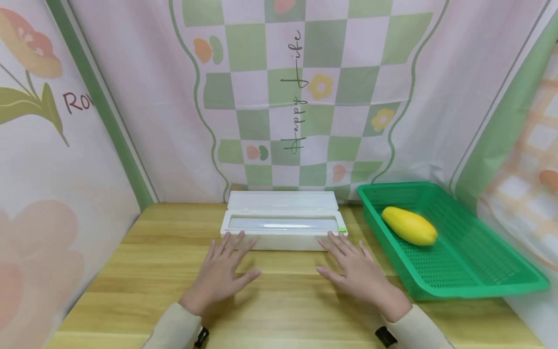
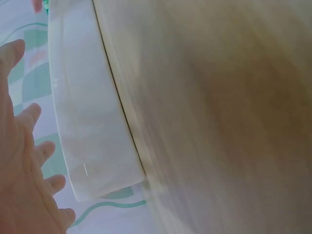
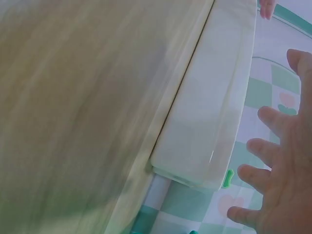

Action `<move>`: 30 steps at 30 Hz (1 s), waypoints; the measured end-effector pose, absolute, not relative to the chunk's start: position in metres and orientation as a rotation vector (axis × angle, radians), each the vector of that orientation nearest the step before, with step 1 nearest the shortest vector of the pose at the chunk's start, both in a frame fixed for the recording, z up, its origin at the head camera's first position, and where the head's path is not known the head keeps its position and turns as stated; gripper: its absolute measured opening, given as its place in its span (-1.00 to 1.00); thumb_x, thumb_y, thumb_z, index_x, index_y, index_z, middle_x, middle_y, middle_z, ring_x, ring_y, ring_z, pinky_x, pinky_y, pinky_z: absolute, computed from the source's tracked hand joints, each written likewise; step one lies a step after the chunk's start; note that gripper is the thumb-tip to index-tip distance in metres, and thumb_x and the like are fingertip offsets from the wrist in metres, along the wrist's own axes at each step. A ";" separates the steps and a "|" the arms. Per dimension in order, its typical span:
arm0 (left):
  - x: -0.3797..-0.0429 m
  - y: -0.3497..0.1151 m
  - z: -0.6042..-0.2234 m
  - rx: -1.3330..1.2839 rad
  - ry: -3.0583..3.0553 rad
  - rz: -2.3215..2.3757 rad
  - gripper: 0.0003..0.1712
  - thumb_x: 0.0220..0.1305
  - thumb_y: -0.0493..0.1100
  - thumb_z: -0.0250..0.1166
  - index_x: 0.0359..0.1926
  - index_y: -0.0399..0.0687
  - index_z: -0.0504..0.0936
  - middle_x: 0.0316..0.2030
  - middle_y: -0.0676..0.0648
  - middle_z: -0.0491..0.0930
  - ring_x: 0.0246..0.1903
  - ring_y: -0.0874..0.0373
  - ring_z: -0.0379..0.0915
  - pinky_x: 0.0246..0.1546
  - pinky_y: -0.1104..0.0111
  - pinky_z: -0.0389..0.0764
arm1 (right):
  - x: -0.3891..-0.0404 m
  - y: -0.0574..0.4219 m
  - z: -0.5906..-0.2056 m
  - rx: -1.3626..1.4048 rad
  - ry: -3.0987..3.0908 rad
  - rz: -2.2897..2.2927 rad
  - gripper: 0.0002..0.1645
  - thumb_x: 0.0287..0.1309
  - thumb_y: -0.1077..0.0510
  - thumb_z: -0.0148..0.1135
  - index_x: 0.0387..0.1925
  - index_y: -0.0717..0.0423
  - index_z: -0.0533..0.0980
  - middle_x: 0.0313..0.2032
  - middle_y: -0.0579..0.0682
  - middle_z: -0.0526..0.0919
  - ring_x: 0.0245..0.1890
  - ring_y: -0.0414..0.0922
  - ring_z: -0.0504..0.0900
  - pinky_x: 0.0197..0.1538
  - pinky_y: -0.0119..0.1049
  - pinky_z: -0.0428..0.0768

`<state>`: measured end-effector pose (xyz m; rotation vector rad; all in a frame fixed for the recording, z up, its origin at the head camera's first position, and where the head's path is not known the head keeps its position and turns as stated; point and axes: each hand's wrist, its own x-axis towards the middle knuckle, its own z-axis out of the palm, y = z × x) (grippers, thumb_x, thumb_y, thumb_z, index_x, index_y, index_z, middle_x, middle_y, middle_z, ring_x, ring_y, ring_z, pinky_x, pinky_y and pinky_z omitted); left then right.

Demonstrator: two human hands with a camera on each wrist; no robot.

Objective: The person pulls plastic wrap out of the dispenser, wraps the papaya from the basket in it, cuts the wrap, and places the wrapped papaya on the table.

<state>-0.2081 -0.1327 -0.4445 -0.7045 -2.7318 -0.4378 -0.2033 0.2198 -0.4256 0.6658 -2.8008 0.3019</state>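
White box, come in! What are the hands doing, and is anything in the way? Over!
Left hand, right hand: fingers spread, holding nothing. White box: on the table, lid up. Green basket: off to the right, not between hands and box.

We note the box (image 1: 285, 243) toward the rear of the table (image 1: 279, 310), about mid-width, with the curtain (image 1: 244, 87) behind it. The lid (image 1: 282, 200) lies behind the box's opening; the roll (image 1: 282, 223) is inside, and the tab (image 1: 342, 230) sits at the front right. We find the left hand (image 1: 222, 276) near the box's front left, the right hand (image 1: 355, 274) near its front right. Right of the box we record the basket (image 1: 475, 293), with the fruit (image 1: 409, 226) in its rear left part.
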 end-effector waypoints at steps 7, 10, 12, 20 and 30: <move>-0.219 -0.137 -0.445 -0.744 -2.649 -0.455 -0.17 0.32 0.30 0.24 0.51 0.16 0.27 0.49 -0.19 0.14 0.43 -0.34 0.01 0.35 -0.29 -0.01 | -0.211 0.224 -0.425 0.679 -2.695 0.394 -0.25 0.31 -0.23 0.24 0.40 0.00 0.37 0.44 0.18 0.26 0.39 0.23 0.26 0.32 0.42 0.16; -0.228 -0.140 -0.447 -0.766 -2.565 -0.465 -0.20 0.25 0.14 0.38 0.46 0.11 0.35 0.44 -0.23 0.24 0.37 -0.36 0.15 0.32 -0.27 0.15 | -0.217 0.226 -0.428 0.663 -2.618 0.443 -0.36 0.26 -0.07 0.35 0.29 0.08 0.46 0.39 0.21 0.34 0.32 0.27 0.33 0.24 0.40 0.28; -0.232 -0.142 -0.447 -0.764 -2.535 -0.473 -0.21 0.23 0.07 0.41 0.44 0.06 0.38 0.41 -0.25 0.28 0.35 -0.35 0.19 0.29 -0.25 0.24 | -0.222 0.226 -0.429 0.642 -2.573 0.477 -0.41 0.24 -0.01 0.38 0.23 0.11 0.49 0.36 0.22 0.38 0.29 0.29 0.36 0.19 0.39 0.33; -0.248 -0.147 -0.437 -0.696 -2.518 -0.607 -0.33 0.25 -0.04 0.40 0.32 -0.18 0.48 0.27 -0.27 0.44 0.25 -0.27 0.33 0.22 -0.20 0.36 | -0.244 0.229 -0.429 0.519 -2.545 0.600 -0.59 0.30 0.11 0.32 0.13 0.15 0.55 0.32 0.22 0.42 0.32 0.28 0.32 0.17 0.38 0.29; -0.269 -0.158 -0.427 -0.572 -2.665 -0.844 -0.48 0.46 0.01 0.22 0.33 -0.09 0.49 0.30 -0.17 0.45 0.32 -0.17 0.27 0.32 -0.19 0.22 | -0.267 0.233 -0.427 0.451 -2.595 0.657 -0.75 0.41 0.13 0.19 0.00 0.12 0.64 0.27 0.20 0.49 0.31 0.31 0.32 0.18 0.36 0.26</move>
